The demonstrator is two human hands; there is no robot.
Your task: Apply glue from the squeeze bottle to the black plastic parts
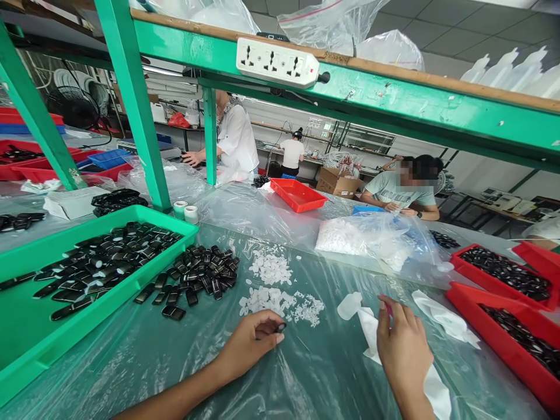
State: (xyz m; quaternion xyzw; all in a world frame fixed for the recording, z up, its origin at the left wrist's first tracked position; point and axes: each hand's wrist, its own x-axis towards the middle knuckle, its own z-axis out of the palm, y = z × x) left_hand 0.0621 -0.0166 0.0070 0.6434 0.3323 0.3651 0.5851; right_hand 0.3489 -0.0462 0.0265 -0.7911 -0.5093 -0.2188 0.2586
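Observation:
My left hand (251,344) is closed on a small black part (280,328), pinched between thumb and fingertips above the plastic-covered table. Just beyond it lie a pile of white discs (266,300), a heap of smaller white bits (308,309) and another white pile (271,265). My right hand (405,344) has its fingers curled together over a white cloth (371,329); a bit of pink shows by the fingertips, too small to name. Beside this hand rests a flat translucent bottle-shaped piece (349,305). Glossy black parts (205,271) form a loose heap left of the white piles.
A green tray (26,344) of black pieces occupies the left. Red bins (503,326) with dark parts line the right. Across the table sit a bag of white pieces (359,236) and a red tray (297,195). A green shelf beam (394,87) crosses overhead; co-workers are beyond.

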